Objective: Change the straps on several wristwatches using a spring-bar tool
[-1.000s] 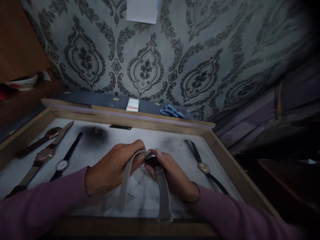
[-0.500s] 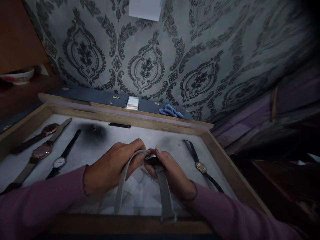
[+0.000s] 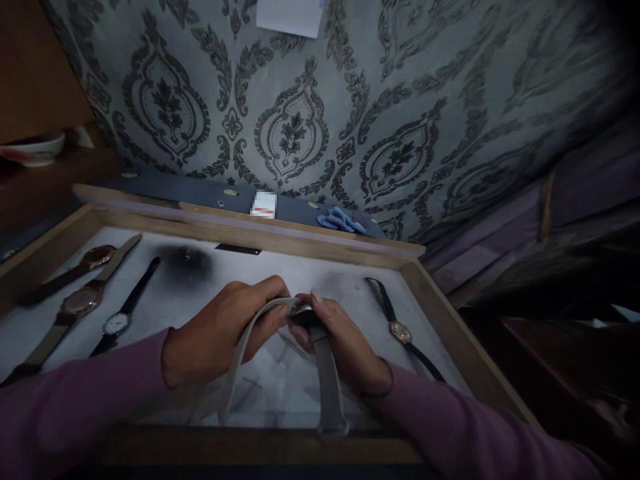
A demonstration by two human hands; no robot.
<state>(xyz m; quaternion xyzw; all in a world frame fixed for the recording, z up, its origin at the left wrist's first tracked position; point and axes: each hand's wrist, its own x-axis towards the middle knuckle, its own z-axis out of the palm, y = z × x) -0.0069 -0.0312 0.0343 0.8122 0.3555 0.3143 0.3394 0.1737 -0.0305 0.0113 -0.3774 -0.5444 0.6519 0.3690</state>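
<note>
- In the head view, the watch (image 3: 311,317) is held above the middle of the tray (image 3: 250,448), between both hands
- The left hand (image 3: 235,327) is pinched on the light strap (image 3: 233,373), its fingertips close to the case; whether that end is joined to the watch, I cannot tell
- The right hand (image 3: 345,340) is clamped on the watch, thumb on top; the grey strap (image 3: 329,380) hangs from it to the near rim
- The watch could slip and drop onto the tray floor, since the grip looks to be mostly fingertips
- Pulling the light strap hard or askew could strain the join, or let any small pin there spring away
- The grey strap could snag on the near rim if the hands shift
- A thin metal piece (image 3: 293,345) lies beneath the fingers, probably easy to knock
- A careless left forearm could brush the white-dialled watch (image 3: 116,323) close beside it
</note>
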